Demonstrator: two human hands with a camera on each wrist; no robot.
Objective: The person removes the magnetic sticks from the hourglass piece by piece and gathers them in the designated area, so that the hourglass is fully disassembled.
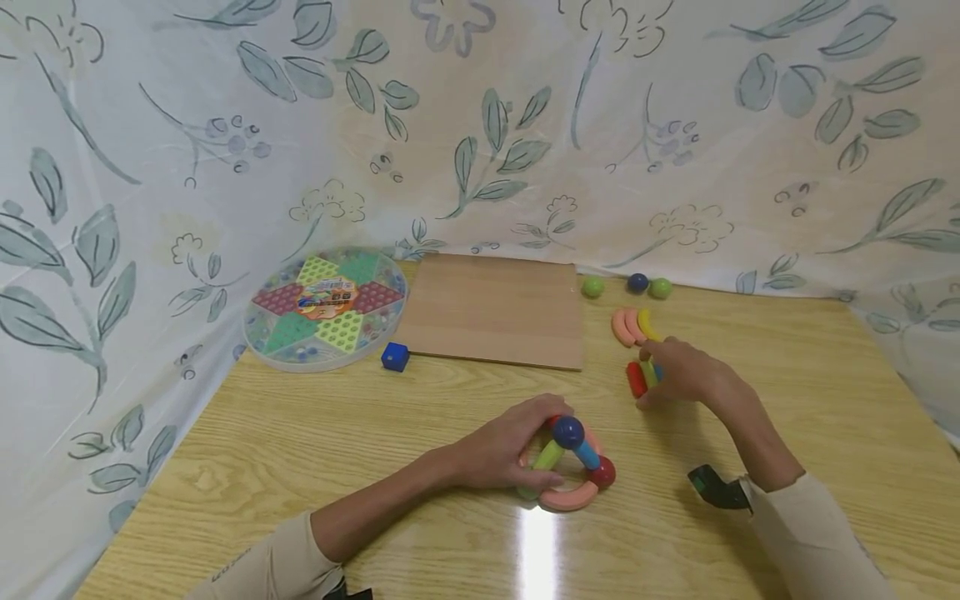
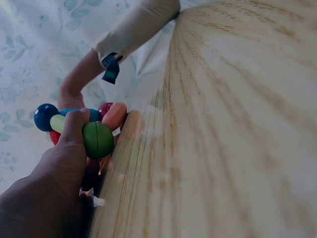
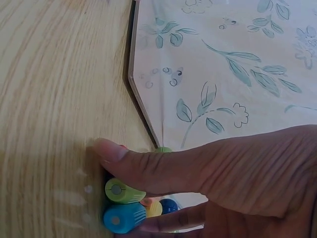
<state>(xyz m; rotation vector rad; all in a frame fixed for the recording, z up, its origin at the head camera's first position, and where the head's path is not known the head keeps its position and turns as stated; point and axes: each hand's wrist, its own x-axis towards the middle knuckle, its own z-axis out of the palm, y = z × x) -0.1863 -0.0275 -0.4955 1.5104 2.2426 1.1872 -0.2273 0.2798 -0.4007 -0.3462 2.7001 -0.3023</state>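
Left hand (image 1: pixel 504 450) curls over a small built figure (image 1: pixel 572 467) of rods and balls near the front middle of the wooden table (image 1: pixel 825 400), fingers wrapped round its near side while the dark blue ball (image 1: pixel 567 431) stands at the top, a green rod (image 1: pixel 548 457) and a blue rod (image 1: pixel 587 456) slope down from it, a red ball (image 1: pixel 602 472) sits at the right corner and a salmon curved piece (image 1: pixel 570 498) lies along the base. From the wrist view a finger presses against a green ball (image 2: pixel 97 140) on the figure. To do this well, I judge that the holding hand should keep the base flat on the table and steady, pressing down rather than squeezing, so the joints do not twist apart as a new piece comes in. The forearm lies low across the table, wrist bent inward. To the right, the right hand (image 1: pixel 686 372) rests palm down over a short row of straight rods (image 1: pixel 643 377), thumb pinching across a green and a blue one as the wrist view shows; picking one cleanly, by its middle, would leave the rest lying. Behind it lie curved pieces (image 1: pixel 633 326), and three loose balls (image 1: pixel 637 285) sit by the cloth. That arm reaches forward, elbow drawn back.
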